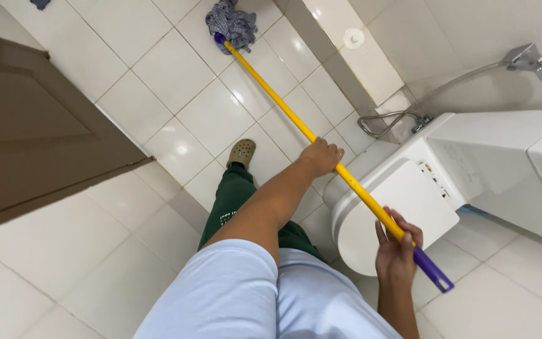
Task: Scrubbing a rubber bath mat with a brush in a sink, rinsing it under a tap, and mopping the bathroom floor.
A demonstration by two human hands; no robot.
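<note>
1. Right hand, nearest the camera: fingers wrapped loosely round the yellow mop handle just above its purple end grip, with the thumb side partly lifted. Judgement: close this hand firmly; it acts as the pivot and steers the far end.
2. Left hand, further along the pole: fingers curled over the top of the handle, pressed together, arm stretched out. Judgement: this hand should supply the downward pressure and the sweep, so hold the elbow a little bent rather than locked.
3. White toilet, lid shut, sits directly under the near part of the pole. Judgement: keep the handle raised off the lid during each stroke.
4. One foot in a tan clog stands on the white floor tiles, left of the pole. Judgement: wet tile looks slippery, so step back onto dry ground.
5. Spray hose hangs on the wall beside the toilet, well clear.
6. Farthest: grey-blue string mop head lies bunched on the floor near the tiled step. Judgement: flatten the strands, then pull in overlapping passes. Brown door stands open at left.
</note>
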